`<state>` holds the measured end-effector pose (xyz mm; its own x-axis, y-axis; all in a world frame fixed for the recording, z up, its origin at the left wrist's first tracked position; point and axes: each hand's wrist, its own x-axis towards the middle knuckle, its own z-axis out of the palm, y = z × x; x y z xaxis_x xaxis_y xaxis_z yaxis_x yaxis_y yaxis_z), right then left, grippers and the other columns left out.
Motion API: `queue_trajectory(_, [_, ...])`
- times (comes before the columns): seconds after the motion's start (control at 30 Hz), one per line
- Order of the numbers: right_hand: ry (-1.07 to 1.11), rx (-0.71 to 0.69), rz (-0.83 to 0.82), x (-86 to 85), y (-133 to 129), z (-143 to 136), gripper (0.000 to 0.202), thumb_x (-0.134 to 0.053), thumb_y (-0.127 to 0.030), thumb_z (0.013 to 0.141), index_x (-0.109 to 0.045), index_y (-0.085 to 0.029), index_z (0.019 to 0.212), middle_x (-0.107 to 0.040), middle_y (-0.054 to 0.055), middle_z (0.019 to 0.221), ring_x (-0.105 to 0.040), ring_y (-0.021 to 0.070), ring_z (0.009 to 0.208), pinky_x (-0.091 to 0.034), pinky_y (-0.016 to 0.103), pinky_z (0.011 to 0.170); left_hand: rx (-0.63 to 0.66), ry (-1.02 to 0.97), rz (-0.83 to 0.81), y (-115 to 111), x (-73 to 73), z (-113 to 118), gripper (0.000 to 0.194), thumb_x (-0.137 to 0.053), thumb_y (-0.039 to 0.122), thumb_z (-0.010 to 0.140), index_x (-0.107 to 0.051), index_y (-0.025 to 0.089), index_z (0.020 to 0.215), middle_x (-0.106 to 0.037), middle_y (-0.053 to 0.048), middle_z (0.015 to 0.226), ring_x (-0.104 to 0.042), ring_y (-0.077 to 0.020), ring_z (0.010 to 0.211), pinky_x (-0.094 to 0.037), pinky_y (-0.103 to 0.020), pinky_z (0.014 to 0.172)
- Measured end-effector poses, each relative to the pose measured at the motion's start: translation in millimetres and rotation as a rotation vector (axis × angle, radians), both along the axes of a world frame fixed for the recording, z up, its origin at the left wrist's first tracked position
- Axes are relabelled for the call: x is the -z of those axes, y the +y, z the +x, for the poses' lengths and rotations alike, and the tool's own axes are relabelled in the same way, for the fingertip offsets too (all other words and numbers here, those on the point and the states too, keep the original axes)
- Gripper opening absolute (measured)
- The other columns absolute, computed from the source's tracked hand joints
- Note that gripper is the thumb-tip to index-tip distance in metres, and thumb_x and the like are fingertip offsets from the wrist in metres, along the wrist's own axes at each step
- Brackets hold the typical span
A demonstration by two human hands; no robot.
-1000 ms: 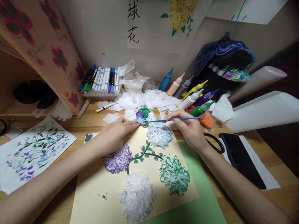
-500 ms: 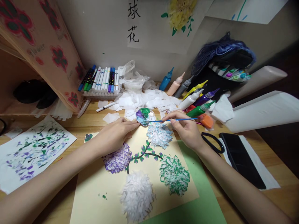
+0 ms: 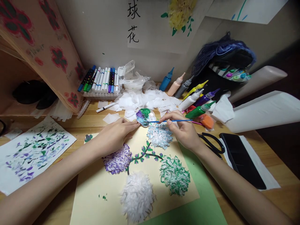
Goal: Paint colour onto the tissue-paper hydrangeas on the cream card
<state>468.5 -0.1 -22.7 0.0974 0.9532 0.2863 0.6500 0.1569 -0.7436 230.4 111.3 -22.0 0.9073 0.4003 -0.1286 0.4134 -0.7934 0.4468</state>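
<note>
White scraps (image 3: 145,100) lie behind the palette (image 3: 153,118); bottles (image 3: 191,100) to the right.

Behind the paint palette (image 3: 143,116), paper scraps (image 3: 145,101) and bottles (image 3: 189,101) bar the way. The left forearm (image 3: 67,170) crosses the cream sheet (image 3: 90,190) beside the purple pompom (image 3: 119,160); flat room lies left of the white pompom (image 3: 137,198), and a narrow gap parts that from the green pompom (image 3: 175,176).

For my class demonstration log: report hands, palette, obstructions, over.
Left hand at palette rim. Right hand holding blue paintbrush, tip at palette. Bluish flower close by, not visibly blocking.
</note>
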Motion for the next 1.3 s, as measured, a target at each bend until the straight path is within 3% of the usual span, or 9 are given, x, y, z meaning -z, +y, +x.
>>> queue_trajectory(0.53, [0.225,0.047,-0.044,-1.0,5,1,0.020,-0.048,-0.031,0.093,-0.066,-0.022,0.092,-0.068,0.003,0.095,-0.062,0.0209,0.096,-0.044,0.037,0.089,0.012,0.013,0.017,1,0.7,0,0.048,-0.039,0.016,0.093,-0.047,0.024,0.141,-0.058,-0.006,0.137,-0.052,-0.0278,0.109,-0.047,-0.039,0.084])
queue_trajectory(1.0, [0.184,0.038,-0.051,-1.0,4,-4,0.021,-0.048,-0.031,0.093,-0.067,-0.022,0.093,-0.068,0.004,0.096,-0.062,0.0210,0.097,-0.045,0.039,0.090,0.017,0.001,0.017,1,0.3,0,0.049,-0.041,0.015,0.093,-0.048,0.025,0.140,-0.059,-0.006,0.136,-0.052,-0.0273,0.108,-0.046,-0.036,0.082])
queue_trajectory(1.13, [0.207,0.084,0.009,-9.0,2,7,0.019,-0.050,-0.029,0.092,-0.067,-0.023,0.089,-0.070,0.003,0.092,-0.064,0.0202,0.093,-0.048,0.035,0.085,0.019,0.000,0.010,1,0.8,0,0.044,-0.041,0.019,0.094,-0.050,0.025,0.137,-0.058,-0.006,0.137,-0.052,-0.0276,0.106,-0.046,-0.038,0.081])
queue_trajectory(1.3, [0.243,0.111,0.076,-17.8,-12,34,0.020,-0.052,-0.030,0.090,-0.067,-0.023,0.080,-0.068,0.003,0.075,-0.065,0.0199,0.075,-0.051,0.034,0.073,0.019,-0.007,0.010,1,0.7,-1,0.043,-0.041,0.020,0.094,-0.051,0.026,0.135,-0.059,-0.006,0.135,-0.053,-0.0281,0.108,-0.047,-0.038,0.081])
